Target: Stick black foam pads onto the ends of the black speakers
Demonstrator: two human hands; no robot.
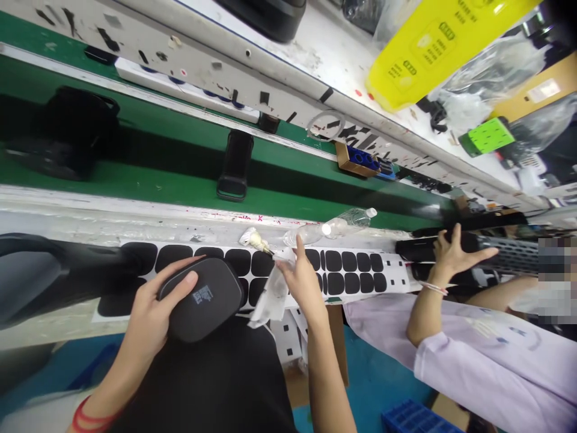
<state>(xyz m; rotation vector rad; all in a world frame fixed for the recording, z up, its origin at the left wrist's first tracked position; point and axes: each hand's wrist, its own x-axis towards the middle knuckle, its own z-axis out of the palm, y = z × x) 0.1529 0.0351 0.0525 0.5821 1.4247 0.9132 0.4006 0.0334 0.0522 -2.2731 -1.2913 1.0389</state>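
My left hand [155, 307] grips a black rounded-square base [207, 300] with small grey print on its face, thumb lying on top. My right hand [302, 279] is closed on a crumpled white strip [270, 297] that looks like thin film or cloth; its index finger points up. Under both hands lies a white sheet of black rounded-square pads [333, 261]. Just left of my right hand is a small whitish object with a thin tip [255, 239], its kind unclear. Clear plastic bottles [349, 222] lie behind my right fingers.
A green conveyor belt [180, 174] carries a black device [235, 165] and a larger dark one [63, 132]. A big black device [54, 276] stands at left. A co-worker's hand [451, 252] reaches over black parts at right. Above is a shelf with a yellow bottle [419, 60].
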